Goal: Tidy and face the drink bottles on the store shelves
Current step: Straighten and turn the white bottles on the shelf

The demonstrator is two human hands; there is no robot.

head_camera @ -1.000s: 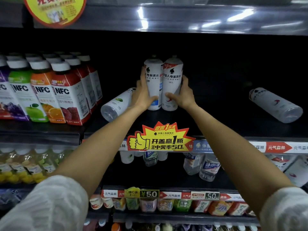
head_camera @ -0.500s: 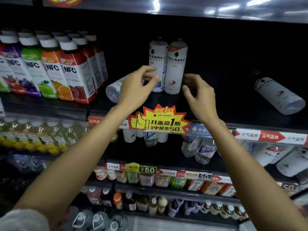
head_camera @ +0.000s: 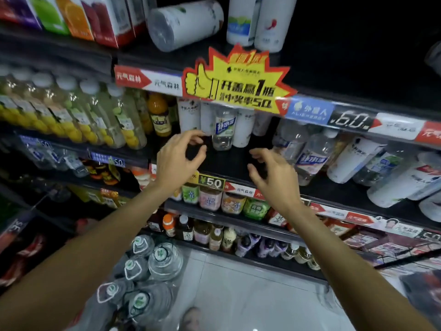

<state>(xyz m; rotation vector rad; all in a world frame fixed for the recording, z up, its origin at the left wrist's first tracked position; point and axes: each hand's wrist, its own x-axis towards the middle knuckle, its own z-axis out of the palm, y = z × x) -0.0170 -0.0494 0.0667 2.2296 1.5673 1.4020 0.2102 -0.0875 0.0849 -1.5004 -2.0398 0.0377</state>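
Dim store shelves (head_camera: 238, 161) were faced. The left hand (head_camera: 177, 161) and right hand (head_camera: 272, 177) were held loosely curled, empty. Just beyond them, the clear bottle (head_camera: 223, 130) should be gripped low and turned label-forward.

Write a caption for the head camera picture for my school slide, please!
Both empty hands, left hand and right hand, reach toward the clear water bottle under the yellow starburst sign.
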